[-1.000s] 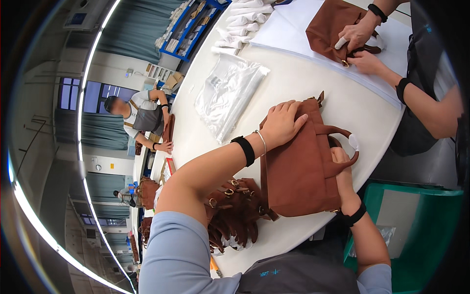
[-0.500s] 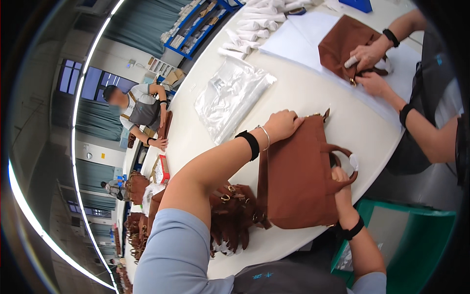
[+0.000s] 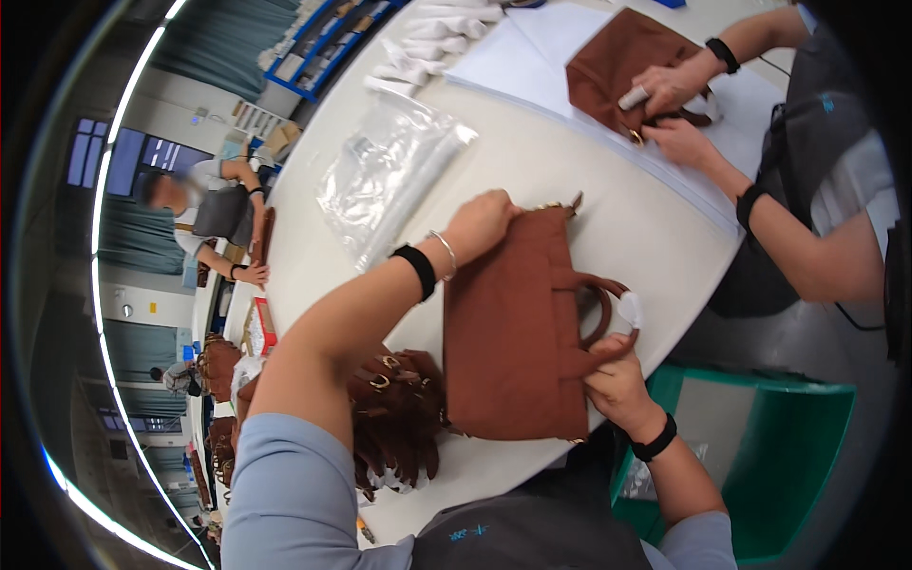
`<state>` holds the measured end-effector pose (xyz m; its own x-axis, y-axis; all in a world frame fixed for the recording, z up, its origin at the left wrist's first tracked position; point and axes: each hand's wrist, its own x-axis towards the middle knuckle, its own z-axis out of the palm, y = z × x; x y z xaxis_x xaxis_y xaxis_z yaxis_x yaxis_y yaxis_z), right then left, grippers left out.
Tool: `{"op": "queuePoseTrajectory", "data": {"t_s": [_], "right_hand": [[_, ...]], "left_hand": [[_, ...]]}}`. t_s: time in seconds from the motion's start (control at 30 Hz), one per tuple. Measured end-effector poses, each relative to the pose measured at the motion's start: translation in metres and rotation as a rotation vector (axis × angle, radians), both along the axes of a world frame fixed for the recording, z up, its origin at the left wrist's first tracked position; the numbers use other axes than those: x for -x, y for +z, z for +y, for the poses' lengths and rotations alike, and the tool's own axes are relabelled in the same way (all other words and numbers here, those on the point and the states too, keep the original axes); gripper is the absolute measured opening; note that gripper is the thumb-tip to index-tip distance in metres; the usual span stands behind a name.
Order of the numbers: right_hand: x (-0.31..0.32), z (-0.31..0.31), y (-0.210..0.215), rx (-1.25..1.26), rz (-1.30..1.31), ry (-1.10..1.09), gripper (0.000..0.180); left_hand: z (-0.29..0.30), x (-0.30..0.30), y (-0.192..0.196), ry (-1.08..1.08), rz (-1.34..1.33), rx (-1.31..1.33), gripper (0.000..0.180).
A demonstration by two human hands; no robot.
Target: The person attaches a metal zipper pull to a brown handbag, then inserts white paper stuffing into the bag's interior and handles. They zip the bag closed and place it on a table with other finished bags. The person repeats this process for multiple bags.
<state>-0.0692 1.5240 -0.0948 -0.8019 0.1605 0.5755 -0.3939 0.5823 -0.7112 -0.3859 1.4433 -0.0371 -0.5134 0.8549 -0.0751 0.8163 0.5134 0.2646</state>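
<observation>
A brown handbag (image 3: 518, 328) lies flat on the white round table (image 3: 655, 223) in front of me. My left hand (image 3: 480, 223) grips its far top corner, with a black band and a thin bracelet on the wrist. At the near edge my right hand (image 3: 616, 378) holds the bag by the base of its brown handles (image 3: 598, 304), where a white tag hangs. A black band sits on that wrist too.
A heap of brown bags (image 3: 394, 418) lies at my left elbow. Clear plastic bags (image 3: 385, 180) lie farther left on the table. Across the table another person's hands (image 3: 670, 109) work on a second brown bag (image 3: 617, 62) on white paper. A green bin (image 3: 788, 456) stands below right.
My left hand has slid along the bag's far edge toward its top corner. The bag has turned slightly on the table. The other person's hands stay on the second bag.
</observation>
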Motion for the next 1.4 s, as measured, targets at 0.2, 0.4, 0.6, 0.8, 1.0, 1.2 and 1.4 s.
{"op": "queuePoseTrajectory", "data": {"t_s": [0.2, 0.4, 0.6, 0.8, 1.0, 1.2, 1.4], "right_hand": [[-0.023, -0.016, 0.011, -0.004, -0.062, 0.185, 0.014], [-0.026, -0.03, 0.001, 0.166, -0.252, 0.18, 0.013], [-0.033, -0.038, 0.011, 1.23, -0.682, 0.328, 0.024], [-0.046, -0.041, 0.0, 1.053, -0.659, -0.025, 0.042], [-0.031, -0.05, 0.015, 0.901, -0.713, 0.027, 0.061], [-0.016, -0.063, 0.01, 0.848, -0.75, 0.048, 0.055], [-0.014, -0.066, 0.039, 0.405, -0.672, -0.113, 0.041]], "left_hand": [[-0.018, 0.006, 0.0, 0.027, 0.042, 0.026, 0.029], [-0.012, -0.003, 0.004, 0.015, 0.055, 0.057, 0.027], [-0.019, -0.005, 0.011, 0.0, 0.045, 0.016, 0.02], [-0.033, -0.07, 0.054, -0.421, 0.271, -0.112, 0.022], [-0.08, -0.156, 0.047, -0.539, 0.123, 0.343, 0.076], [-0.089, -0.15, 0.024, -0.565, 0.181, 0.327, 0.081], [-0.096, -0.147, 0.061, -0.497, 0.014, 0.235, 0.079]]}}
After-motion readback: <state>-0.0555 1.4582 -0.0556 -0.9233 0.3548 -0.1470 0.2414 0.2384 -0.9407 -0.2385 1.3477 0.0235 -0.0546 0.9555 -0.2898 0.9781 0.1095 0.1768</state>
